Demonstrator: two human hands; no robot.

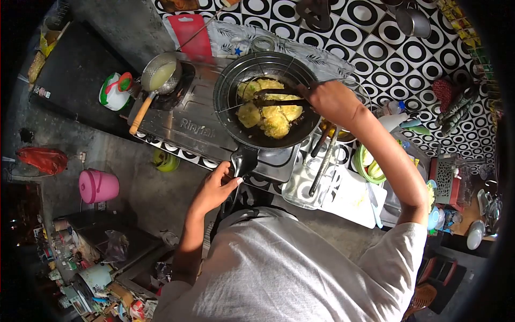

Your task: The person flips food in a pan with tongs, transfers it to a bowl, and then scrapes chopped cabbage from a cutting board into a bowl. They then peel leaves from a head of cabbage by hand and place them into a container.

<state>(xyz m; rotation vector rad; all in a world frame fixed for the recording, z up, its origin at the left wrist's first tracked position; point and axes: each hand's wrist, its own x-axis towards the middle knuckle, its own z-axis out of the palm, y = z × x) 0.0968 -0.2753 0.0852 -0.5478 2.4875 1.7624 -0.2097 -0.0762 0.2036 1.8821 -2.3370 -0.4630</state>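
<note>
A dark wok [226, 129] sits on the stove, and several yellow fritters [276, 122] lie in it. My right hand [333, 103] grips black tongs [279, 102] from the wok's right side. The tongs' two arms reach across the fritters, slightly apart. My left hand [215, 188] is at the near side of the wok, its thumb and fingers closed round the black wok handle [244, 159]. Part of that handle is hidden behind the fingers.
On the left burner stands a small saucepan [160, 72] with pale liquid and a wooden handle. To the right are a clear tray [303, 188] with a dark-handled utensil, a white cutting board [351, 199] and a green bowl [360, 161]. A red board [190, 35] leans behind the stove.
</note>
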